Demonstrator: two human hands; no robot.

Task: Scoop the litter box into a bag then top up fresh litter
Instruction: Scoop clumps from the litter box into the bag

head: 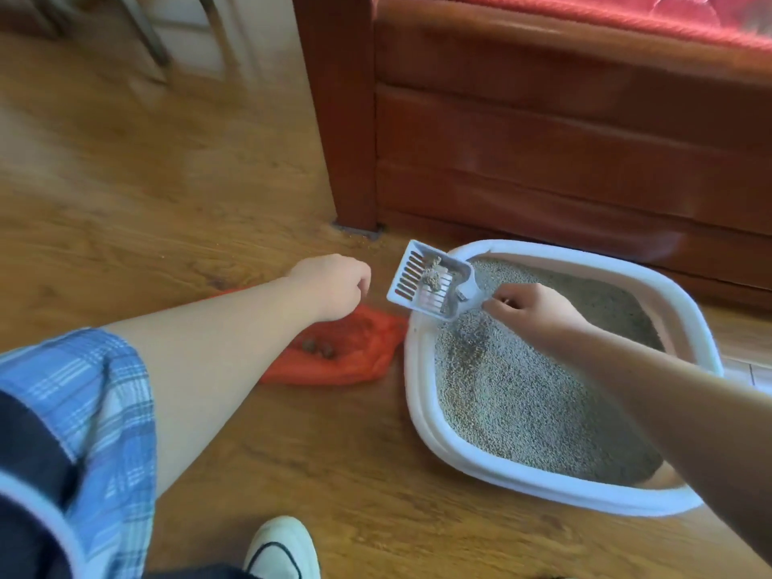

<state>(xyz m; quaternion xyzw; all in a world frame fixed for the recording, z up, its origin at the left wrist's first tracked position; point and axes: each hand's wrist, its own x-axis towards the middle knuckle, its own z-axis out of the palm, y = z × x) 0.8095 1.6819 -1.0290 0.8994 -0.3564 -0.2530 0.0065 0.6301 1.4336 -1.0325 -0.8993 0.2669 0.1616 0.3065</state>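
Curled fingers of our left hand (330, 286) sit at the far edge of the crumpled orange plastic bag (367, 348). We cannot tell if they pinch it, though that would hold its mouth open. Just right, the white slotted plastic scoop (417, 282) carries brown clumps (432, 280), kept near level so nothing drops. Our right hand (539, 311) grips its handle over the white oval litter box (417, 382) of grey litter (522, 394).
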